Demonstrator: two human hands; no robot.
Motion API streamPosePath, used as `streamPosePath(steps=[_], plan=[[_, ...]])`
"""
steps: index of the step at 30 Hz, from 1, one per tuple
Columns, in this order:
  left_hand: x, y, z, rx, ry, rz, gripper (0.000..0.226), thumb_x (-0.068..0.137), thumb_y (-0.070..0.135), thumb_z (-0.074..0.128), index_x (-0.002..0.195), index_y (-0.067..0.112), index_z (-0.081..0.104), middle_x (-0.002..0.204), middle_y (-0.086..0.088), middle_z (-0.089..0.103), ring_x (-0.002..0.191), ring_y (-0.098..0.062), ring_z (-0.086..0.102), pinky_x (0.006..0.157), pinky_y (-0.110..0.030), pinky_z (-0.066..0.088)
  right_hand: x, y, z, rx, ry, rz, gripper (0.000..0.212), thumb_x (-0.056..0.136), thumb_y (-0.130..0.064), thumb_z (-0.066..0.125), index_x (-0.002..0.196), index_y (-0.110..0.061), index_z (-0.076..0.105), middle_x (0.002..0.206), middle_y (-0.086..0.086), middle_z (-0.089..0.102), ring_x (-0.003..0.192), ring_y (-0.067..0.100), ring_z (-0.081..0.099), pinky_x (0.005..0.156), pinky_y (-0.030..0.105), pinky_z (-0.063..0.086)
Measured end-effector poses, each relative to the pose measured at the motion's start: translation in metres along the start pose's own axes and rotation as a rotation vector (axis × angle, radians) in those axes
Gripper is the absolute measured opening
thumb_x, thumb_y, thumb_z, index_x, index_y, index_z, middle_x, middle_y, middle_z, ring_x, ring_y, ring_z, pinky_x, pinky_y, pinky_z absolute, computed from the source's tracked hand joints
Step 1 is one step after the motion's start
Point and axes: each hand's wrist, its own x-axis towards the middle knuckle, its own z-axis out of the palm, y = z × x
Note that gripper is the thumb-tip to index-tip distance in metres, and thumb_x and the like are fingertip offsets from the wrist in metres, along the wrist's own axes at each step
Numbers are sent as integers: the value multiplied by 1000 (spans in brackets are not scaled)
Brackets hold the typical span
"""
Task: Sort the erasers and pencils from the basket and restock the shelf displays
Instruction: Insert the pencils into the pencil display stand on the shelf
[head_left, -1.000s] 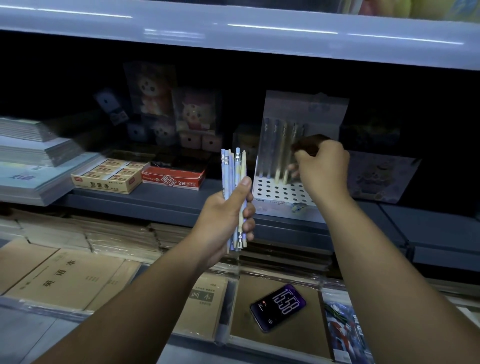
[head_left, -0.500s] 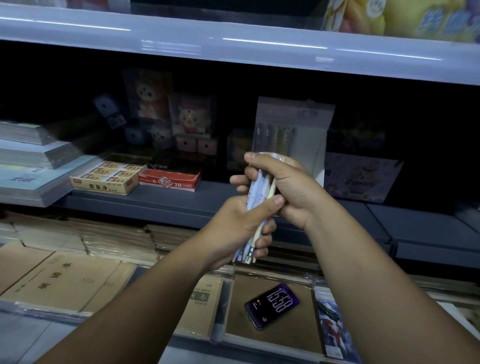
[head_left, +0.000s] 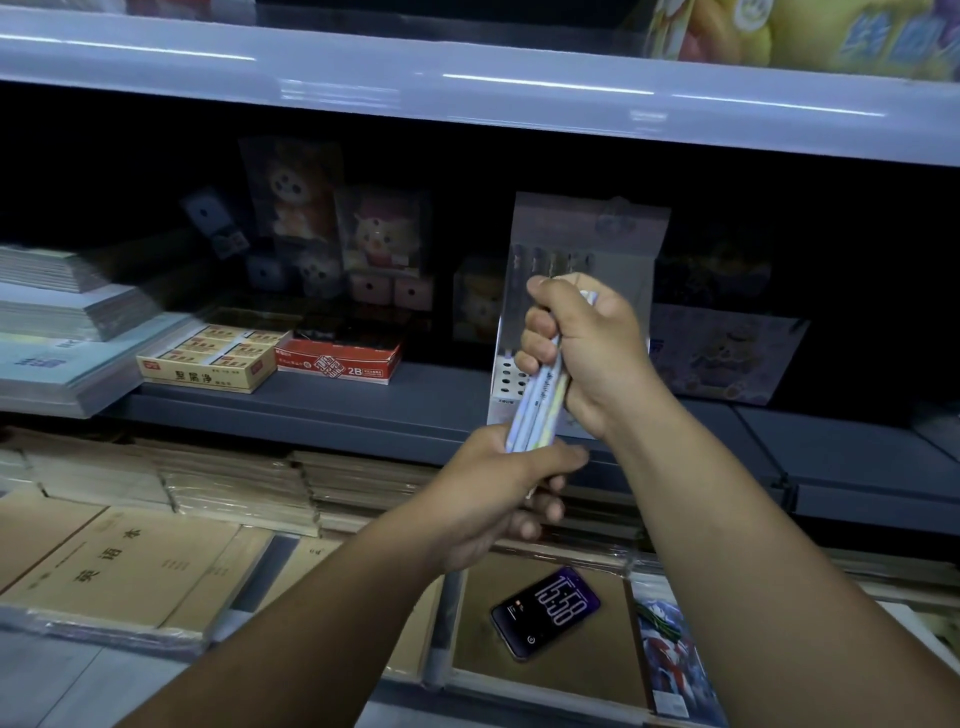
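Observation:
A bundle of pale blue and yellow pencils (head_left: 537, 405) slants between both hands in front of the shelf. My right hand (head_left: 587, 353) grips the upper part of the bundle, fingers curled round it. My left hand (head_left: 498, 493) holds the lower ends from below. Behind them a white pencil display stand (head_left: 587, 244) with a perforated base stands on the dark shelf (head_left: 322, 410), with a few pencils in its back row. To the left lie a yellow eraser box (head_left: 208, 364) and a red 2B box (head_left: 337, 361).
A phone (head_left: 545, 613) showing 15:58 lies on brown notebooks on the lower level. Stacks of exercise books (head_left: 119, 566) fill the lower left, paper stacks (head_left: 57, 322) the left shelf. Plush-toy packs (head_left: 384, 239) stand at the back. An upper shelf edge (head_left: 467, 83) overhangs.
My right hand left the display stand, came back to the bundle and closed round its top. The bundle tilted and both hands now hold it together.

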Motion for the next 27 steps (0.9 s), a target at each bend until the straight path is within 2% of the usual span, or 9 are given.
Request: streamPosePath(steps=[2, 5, 8, 10, 12, 15, 17, 21, 27], plan=[[3, -2, 1, -66, 46, 29, 20, 90, 15, 74, 91, 15, 53, 60, 1, 42, 45, -9, 35, 34, -18, 23, 0, 3, 5, -17, -17, -9, 22, 99, -9, 58, 82, -13, 44, 53, -1, 37, 43, 13, 32, 44, 25, 35], [5, -4, 1, -94, 59, 53, 28, 90, 19, 75, 84, 19, 47, 56, 3, 32, 42, -7, 22, 34, -17, 18, 0, 5, 7, -129, -89, -32, 22, 99, -20, 64, 87, -12, 47, 57, 2, 44, 46, 16, 41, 49, 30, 45], [5, -3, 1, -138, 84, 76, 27, 91, 23, 74, 87, 19, 48, 55, 5, 32, 42, -6, 21, 34, -17, 17, 2, 0, 1, -257, -108, -19, 31, 95, -37, 68, 97, -8, 58, 74, 9, 64, 63, 24, 64, 68, 39, 60], [7, -2, -2, -199, 121, 101, 25, 91, 21, 74, 87, 17, 50, 55, 5, 30, 42, -5, 21, 35, -17, 16, 6, -2, -8, -341, -84, -30, 39, 92, -41, 71, 110, -7, 63, 91, 10, 74, 77, 24, 72, 79, 39, 62], [8, -2, -6, -246, 169, 125, 23, 91, 20, 74, 89, 17, 52, 56, 5, 30, 43, -5, 20, 35, -17, 16, 6, -3, -16, -392, -94, -43, 40, 88, -34, 76, 116, -9, 63, 92, 5, 75, 74, 16, 69, 77, 35, 59], [10, 0, -12, -285, 225, 146, 25, 90, 21, 75, 97, 16, 51, 56, 6, 31, 43, -6, 21, 36, -17, 16, 3, 1, -22, -457, -149, -38, 29, 83, -19, 82, 104, -3, 69, 86, 11, 69, 66, 18, 58, 61, 31, 52], [10, 1, -15, -298, 237, 155, 26, 91, 21, 75, 95, 17, 50, 56, 6, 32, 43, -6, 22, 35, -18, 17, 1, 4, -22, -474, -170, -36, 25, 82, -14, 82, 96, 1, 70, 78, 12, 65, 59, 18, 56, 54, 28, 50], [10, 4, -15, -249, 238, 170, 24, 90, 22, 75, 89, 19, 52, 56, 6, 31, 45, -6, 21, 36, -19, 15, -3, 7, -18, -517, -199, -48, 27, 79, -15, 85, 93, 1, 69, 69, 2, 66, 59, 13, 57, 52, 24, 49], [10, 3, -16, -263, 205, 218, 21, 93, 25, 73, 85, 22, 53, 58, 7, 28, 46, -5, 20, 36, -17, 16, -1, 13, -19, -469, -194, -49, 19, 86, -11, 79, 91, 6, 71, 71, 11, 64, 62, 18, 57, 57, 25, 50]])
